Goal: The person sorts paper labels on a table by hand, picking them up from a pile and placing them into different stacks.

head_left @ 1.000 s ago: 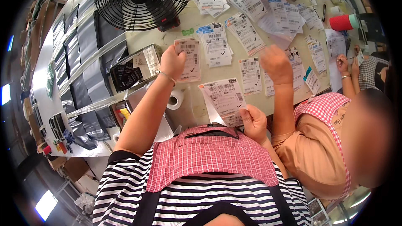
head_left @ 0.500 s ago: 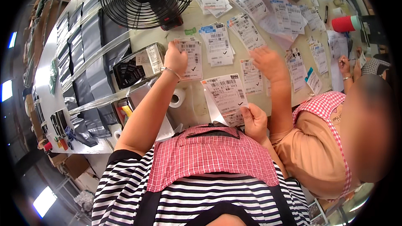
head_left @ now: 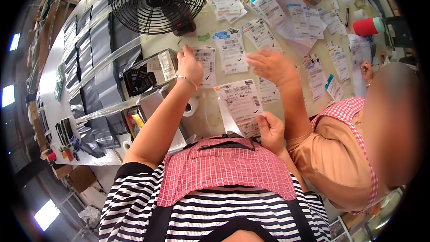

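My left hand (head_left: 190, 65) reaches forward and lies with its fingertips on the left edge of a white printed label (head_left: 207, 66) flat on the table (head_left: 204, 24). My right hand (head_left: 270, 131) stays close to my checked apron and pinches the lower corner of a larger white label sheet (head_left: 239, 103), holding it tilted up. A co-worker's hand (head_left: 271, 65) hovers spread over the labels just right of mine.
Several more labels (head_left: 264, 6) are spread across the table. A black fan (head_left: 159, 0) stands at the back, grey mailer bags (head_left: 92, 58) lie left, an open box (head_left: 150, 69) and a tape roll (head_left: 192, 105) sit near. The co-worker (head_left: 354, 152) stands at my right.
My left hand has slid slightly left on the flat label. The co-worker's hand has moved left, nearer to mine. My right hand still holds the sheet in the same place.
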The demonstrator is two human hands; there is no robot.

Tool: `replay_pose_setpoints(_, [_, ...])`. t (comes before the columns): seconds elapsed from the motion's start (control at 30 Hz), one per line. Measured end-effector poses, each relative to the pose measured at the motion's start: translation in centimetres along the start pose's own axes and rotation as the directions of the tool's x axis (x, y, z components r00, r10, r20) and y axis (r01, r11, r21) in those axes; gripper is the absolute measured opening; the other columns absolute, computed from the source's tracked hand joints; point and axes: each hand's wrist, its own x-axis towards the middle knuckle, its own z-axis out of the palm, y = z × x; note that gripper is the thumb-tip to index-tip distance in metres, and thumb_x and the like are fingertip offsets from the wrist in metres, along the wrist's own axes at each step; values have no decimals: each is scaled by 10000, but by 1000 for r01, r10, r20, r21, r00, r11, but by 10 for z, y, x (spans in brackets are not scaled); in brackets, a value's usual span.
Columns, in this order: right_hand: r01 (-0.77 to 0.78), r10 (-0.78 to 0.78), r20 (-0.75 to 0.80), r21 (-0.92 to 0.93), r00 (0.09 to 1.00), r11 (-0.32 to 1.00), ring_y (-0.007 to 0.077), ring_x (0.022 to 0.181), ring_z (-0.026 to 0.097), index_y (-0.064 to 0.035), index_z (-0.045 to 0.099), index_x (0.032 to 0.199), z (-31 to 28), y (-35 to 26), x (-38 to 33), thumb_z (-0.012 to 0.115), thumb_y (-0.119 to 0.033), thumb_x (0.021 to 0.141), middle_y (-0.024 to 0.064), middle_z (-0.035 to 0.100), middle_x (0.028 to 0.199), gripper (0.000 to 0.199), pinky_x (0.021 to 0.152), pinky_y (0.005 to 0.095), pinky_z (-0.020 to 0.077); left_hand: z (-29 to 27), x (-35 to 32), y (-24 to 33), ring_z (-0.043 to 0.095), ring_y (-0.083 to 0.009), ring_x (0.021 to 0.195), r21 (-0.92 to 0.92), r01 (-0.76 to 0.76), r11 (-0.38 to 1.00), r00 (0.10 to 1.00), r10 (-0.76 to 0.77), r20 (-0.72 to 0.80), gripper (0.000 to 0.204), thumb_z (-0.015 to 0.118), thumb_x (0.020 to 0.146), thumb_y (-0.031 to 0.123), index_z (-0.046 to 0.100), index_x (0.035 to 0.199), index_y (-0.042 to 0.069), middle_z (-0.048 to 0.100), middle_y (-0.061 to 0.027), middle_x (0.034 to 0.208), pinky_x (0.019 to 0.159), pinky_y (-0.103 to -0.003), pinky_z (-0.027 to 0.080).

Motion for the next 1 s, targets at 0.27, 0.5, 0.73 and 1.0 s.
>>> replay_pose_setpoints(0.27, [-23,23,-6,27,1000,999,189,684,618,32,659,952,3,-4,-4,601,-210,1001,142,657,777,253,645,291,485,-6,-7,5,448,-472,1241,69,-120,990,990,124,-63,654,553,810,31,350,1418,-99,447,-339,1317,1083,-450,382])
replay_pose_setpoints(0.5, [-3,3,-6,39,1000,999,150,682,612,38,660,964,9,4,-9,593,-201,1005,126,661,761,252,640,279,486,-51,-49,21,547,-354,1174,-167,-210,963,972,224,68,450,573,853,28,531,1296,-42,535,-238,1272,1006,-403,454])
replay_pose_setpoints(0.73, [26,-34,-145,-54,989,998,106,673,562,48,658,973,19,-34,3,572,-229,1020,96,642,730,295,625,270,466,-91,-113,43,621,-196,1115,-685,217,695,886,154,437,342,565,971,109,575,1277,-44,643,-124,1217,952,-307,487])
replay_pose_setpoints(1.0, [-85,76,46,230,996,970,36,688,492,68,667,969,37,-63,-2,579,-268,1021,-4,622,741,351,608,222,428,-96,-157,65,654,-204,974,-848,452,277,850,154,504,390,570,1004,223,558,1254,-76,663,-133,1123,785,-330,546])
